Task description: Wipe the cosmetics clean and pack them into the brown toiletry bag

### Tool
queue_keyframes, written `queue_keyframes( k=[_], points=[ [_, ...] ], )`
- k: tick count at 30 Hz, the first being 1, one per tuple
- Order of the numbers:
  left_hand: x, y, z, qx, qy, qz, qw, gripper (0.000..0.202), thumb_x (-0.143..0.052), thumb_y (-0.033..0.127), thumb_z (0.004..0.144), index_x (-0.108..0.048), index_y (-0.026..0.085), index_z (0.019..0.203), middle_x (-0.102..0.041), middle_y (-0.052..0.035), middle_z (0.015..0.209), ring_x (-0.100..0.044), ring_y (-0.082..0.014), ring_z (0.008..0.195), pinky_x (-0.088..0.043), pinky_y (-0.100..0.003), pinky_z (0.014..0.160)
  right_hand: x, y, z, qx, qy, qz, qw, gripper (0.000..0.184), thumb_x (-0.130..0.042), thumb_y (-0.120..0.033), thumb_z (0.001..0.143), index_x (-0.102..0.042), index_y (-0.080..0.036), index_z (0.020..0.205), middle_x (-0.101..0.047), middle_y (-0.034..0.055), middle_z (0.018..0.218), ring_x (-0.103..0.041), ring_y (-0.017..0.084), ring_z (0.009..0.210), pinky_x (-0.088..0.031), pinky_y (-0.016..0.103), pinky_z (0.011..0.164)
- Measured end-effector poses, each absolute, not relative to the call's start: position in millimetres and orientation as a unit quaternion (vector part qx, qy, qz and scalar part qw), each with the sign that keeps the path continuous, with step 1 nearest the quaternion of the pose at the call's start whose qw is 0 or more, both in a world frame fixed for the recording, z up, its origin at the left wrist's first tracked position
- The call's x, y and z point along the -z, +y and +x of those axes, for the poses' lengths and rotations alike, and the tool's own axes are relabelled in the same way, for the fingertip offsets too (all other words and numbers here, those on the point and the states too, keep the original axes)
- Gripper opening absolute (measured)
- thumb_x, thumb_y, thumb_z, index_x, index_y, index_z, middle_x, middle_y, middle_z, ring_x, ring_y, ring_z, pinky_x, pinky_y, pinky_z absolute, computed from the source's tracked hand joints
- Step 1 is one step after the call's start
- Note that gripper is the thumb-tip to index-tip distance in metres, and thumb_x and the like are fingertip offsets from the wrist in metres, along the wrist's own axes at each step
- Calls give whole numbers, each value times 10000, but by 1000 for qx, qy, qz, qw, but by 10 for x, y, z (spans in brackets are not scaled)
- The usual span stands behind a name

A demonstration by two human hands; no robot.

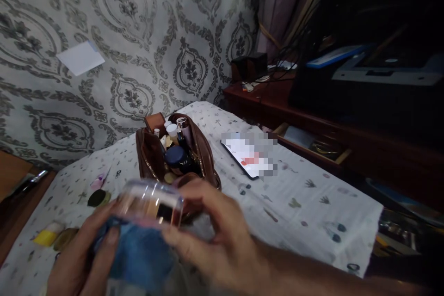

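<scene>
My right hand [222, 240] is closed on a clear see-through container [147, 199] with a pinkish and dark inside, blurred by motion. My left hand [81, 254] is closed on a blue cloth [142, 254], which lies against the container's lower side. Just beyond my hands stands an open brown zippered bag [208, 157]. Inside it are a dark blue round jar [176, 157], a white-capped bottle [171, 130], a bottle with a shiny clear cap [182, 123] and other small items. My fingers partly cover the bag's near end.
A phone [239, 155] with a lit screen lies right of the bag on the patterned white cloth [291, 222]. At left are a dark green lid [99, 198] and a yellow-and-white item [48, 235]. A red-brown desk [260, 99] has an open drawer [312, 143].
</scene>
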State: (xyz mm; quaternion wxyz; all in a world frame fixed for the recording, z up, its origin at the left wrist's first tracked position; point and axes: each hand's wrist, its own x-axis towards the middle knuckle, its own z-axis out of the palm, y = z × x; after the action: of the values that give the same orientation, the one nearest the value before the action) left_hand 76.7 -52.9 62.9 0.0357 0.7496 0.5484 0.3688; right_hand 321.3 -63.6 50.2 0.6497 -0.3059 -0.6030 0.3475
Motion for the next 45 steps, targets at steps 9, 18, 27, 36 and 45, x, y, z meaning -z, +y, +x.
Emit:
queue_keyframes(
  k=[9,18,27,36,45],
  points=[
    [-836,-190,1128,-214,309,889,-262,400,-470,125,944,-611,192,1313,-647,-94,1066,-654,-187,925,-491,-241,706,-1027,-134,3519,-197,-691,-468,515,181,-622,-317,907,-583,-253,1072,-547,-77,632,-528,102,544,-380,223,546],
    [-738,-218,1058,-232,301,890,-252,401,-469,86,944,-579,145,1325,-612,-133,1106,-640,-193,960,-486,-242,766,-1108,148,3187,-106,-805,-499,301,78,-643,-254,876,-628,-196,927,-652,14,718,-606,176,633,-300,268,560],
    [-682,-223,1018,-245,302,896,-215,443,-449,87,963,-518,161,1394,-594,-135,1152,-623,-190,1029,-491,-237,785,-956,366,3132,-88,-826,-510,224,114,-593,-206,916,-692,-168,872,-717,104,861,-688,224,766,-378,292,611],
    [-641,-221,1017,-244,311,899,-189,470,-437,95,983,-475,157,1447,-595,-121,1166,-621,-163,1043,-483,-204,789,-1049,345,3253,-117,-834,-496,211,104,-594,-183,917,-694,-170,944,-725,75,935,-682,198,878,-386,265,666],
    [-567,-214,982,-246,324,896,-180,525,-445,121,986,-420,209,1503,-590,-115,1196,-632,-155,1038,-503,-193,757,-1158,412,3170,-62,-883,-457,87,261,-576,-80,837,-669,-150,1071,-732,122,1058,-672,260,1049,-440,298,700]
  ],
)
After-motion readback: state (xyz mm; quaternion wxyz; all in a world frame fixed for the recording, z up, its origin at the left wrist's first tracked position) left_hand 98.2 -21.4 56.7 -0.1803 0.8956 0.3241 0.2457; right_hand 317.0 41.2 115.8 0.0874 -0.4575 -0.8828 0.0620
